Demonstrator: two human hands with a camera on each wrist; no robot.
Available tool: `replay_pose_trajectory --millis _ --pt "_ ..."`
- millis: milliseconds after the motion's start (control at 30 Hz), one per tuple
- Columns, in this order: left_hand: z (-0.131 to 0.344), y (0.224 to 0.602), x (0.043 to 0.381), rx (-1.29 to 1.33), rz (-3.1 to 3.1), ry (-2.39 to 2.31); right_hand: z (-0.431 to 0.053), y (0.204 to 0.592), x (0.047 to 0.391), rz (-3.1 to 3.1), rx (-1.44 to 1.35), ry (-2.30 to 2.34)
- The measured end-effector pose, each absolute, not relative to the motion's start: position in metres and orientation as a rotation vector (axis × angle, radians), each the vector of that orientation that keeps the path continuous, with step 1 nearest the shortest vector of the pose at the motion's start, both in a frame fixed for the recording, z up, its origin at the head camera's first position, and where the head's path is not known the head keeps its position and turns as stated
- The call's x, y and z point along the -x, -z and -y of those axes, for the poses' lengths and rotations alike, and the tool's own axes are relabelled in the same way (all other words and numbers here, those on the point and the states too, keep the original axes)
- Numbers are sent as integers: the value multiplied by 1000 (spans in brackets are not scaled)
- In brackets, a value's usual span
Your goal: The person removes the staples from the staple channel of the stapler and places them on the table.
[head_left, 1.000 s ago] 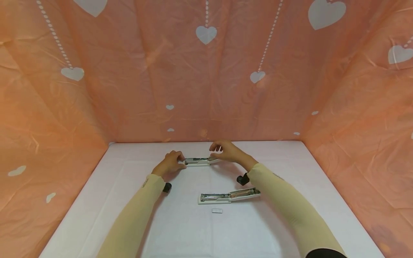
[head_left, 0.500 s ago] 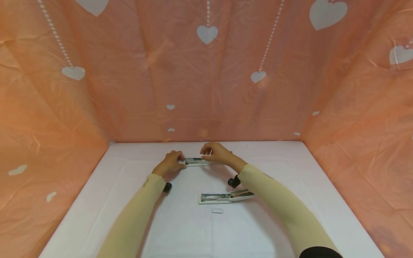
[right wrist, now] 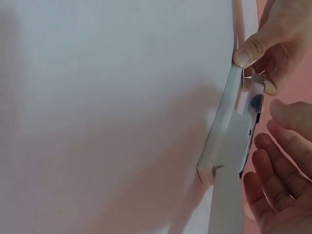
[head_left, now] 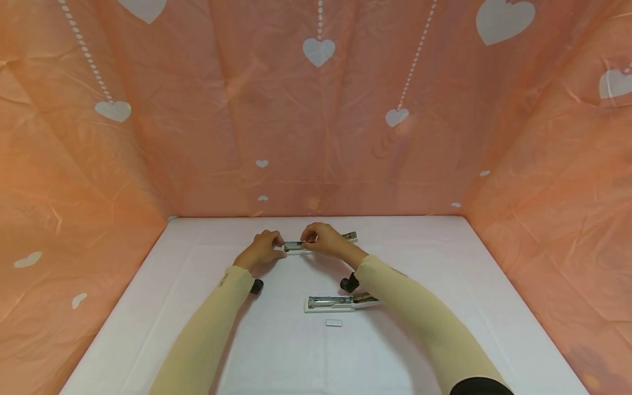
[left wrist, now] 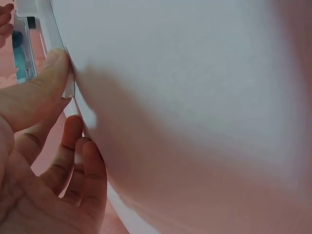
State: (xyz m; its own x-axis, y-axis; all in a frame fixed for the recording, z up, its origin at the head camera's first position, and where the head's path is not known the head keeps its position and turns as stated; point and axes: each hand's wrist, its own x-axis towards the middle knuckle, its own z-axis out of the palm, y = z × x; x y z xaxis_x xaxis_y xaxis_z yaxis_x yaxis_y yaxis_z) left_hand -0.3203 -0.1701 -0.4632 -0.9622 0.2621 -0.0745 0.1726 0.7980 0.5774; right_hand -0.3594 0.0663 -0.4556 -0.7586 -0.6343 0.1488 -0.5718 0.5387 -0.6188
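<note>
A white stapler [head_left: 293, 247] lies at the back of the table, its top arm [head_left: 351, 236] swung back to the right and its metal magazine exposed. My left hand [head_left: 259, 250] pinches the left end of its base between thumb and fingers. Over the magazine is my right hand [head_left: 325, 240], hiding the stapler's middle. In the right wrist view its loosely bent fingers [right wrist: 273, 161] are beside the stapler [right wrist: 222, 139], with nothing visible between them. Contact there is unclear. The left wrist view shows the left thumb [left wrist: 56, 63] pressed on the base's edge.
Nearer the front lies a second opened stapler [head_left: 329, 304], its right part hidden by the right sleeve. A small staple strip [head_left: 333, 323] sits just in front of it. An orange curtain [head_left: 316, 137] with hearts surrounds the white table [head_left: 276, 351].
My right hand has moved left along the back stapler, from its hinge area to over the magazine, uncovering the swung-back top arm. The left hand stays on the base.
</note>
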Motion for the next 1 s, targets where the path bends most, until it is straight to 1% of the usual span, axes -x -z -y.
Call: replay_pose_trajectory --millis 333,600,1000 --pt "172 465 324 -373 -2837 -863 -59 462 360 -2680 1028 1007" --pt "170 465 323 -347 -2823 -881 -56 466 361 -2673 960 990" --pt "170 464 322 -331 -2822 -854 -54 467 360 -2696 952 985"
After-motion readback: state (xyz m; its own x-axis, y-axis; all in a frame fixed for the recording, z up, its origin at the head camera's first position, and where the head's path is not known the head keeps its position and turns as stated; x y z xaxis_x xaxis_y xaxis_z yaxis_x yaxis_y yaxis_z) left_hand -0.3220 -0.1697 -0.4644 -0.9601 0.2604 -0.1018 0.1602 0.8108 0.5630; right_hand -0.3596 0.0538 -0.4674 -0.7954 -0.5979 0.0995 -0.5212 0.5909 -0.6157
